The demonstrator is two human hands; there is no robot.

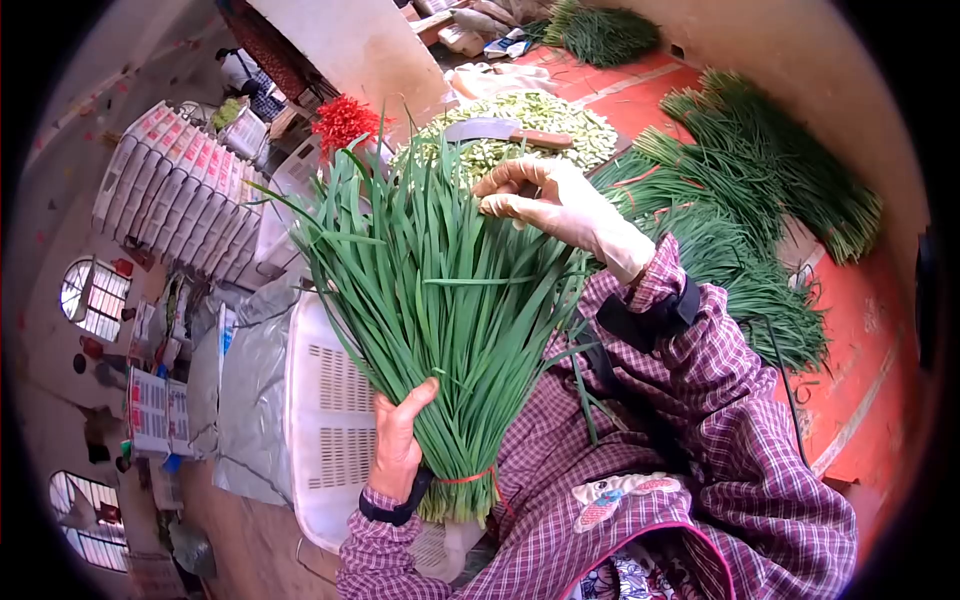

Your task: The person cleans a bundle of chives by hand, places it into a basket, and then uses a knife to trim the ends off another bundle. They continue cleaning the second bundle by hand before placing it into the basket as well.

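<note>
The bundle of green chives is standing nearly upright in the air, its long flat leaves fanning out wide at the top and narrowing to pale stems below, where a thin red band is cinching them together. The left hand is gripping it just above that band, and the gloved right hand is touching the leaf tips at its upper right.

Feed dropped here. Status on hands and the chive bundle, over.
Left hand clamped on chive bundle above its red tie. Right hand on the leaf tops, open. Knife lies apart on the trimmings pile.
</note>
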